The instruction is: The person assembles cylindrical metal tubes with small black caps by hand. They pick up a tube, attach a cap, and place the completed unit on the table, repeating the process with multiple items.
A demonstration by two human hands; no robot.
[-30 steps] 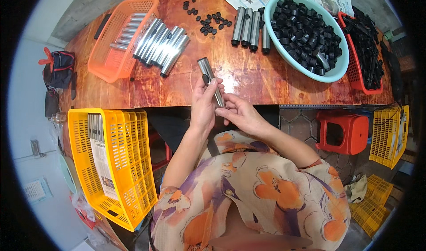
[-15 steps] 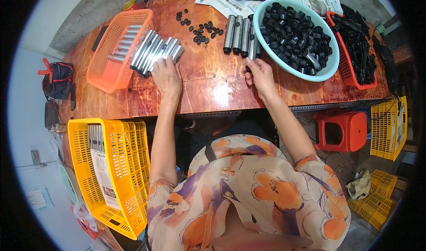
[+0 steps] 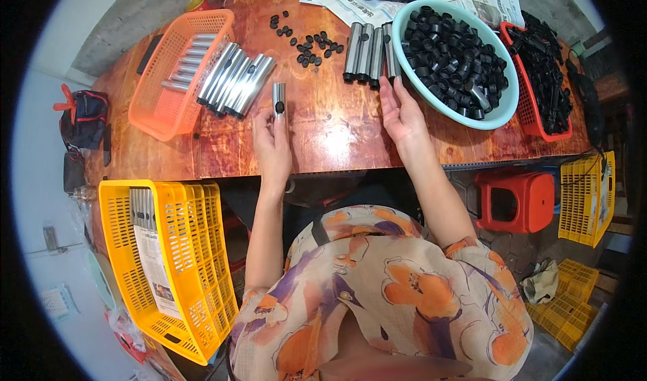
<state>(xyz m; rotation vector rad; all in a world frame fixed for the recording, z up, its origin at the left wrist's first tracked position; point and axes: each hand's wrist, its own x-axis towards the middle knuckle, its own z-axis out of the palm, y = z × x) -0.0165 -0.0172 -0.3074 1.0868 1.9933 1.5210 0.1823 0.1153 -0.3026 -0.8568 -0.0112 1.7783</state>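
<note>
A silver metal tube (image 3: 279, 98) with a black oval piece on its side stands upright in my left hand (image 3: 273, 145), whose fingers are wrapped round its lower part. My right hand (image 3: 406, 117) has its fingers apart, the fingertips at the lower end of the rightmost silver tube (image 3: 389, 47) in a short row beside the bowl. Whether they touch it I cannot tell. Several more silver tubes (image 3: 232, 84) with black ends lie side by side left of my left hand, against an orange basket (image 3: 145, 105). Small black oval pieces (image 3: 306, 60) lie scattered on the table between the two groups.
A pale blue bowl (image 3: 510, 111) full of black caps stands right of my right hand. Behind it is a red-orange basket (image 3: 549, 136) of black parts. Newspaper (image 3: 337, 0) covers the far edge. A yellow crate (image 3: 195, 246) with tubes stands lower left; a red stool (image 3: 532, 199) lower right.
My left hand has moved right and nearer from the left tube group, now with one tube upright in it. My right hand has turned palm-up, its fingers spreading by the right tube row.
</note>
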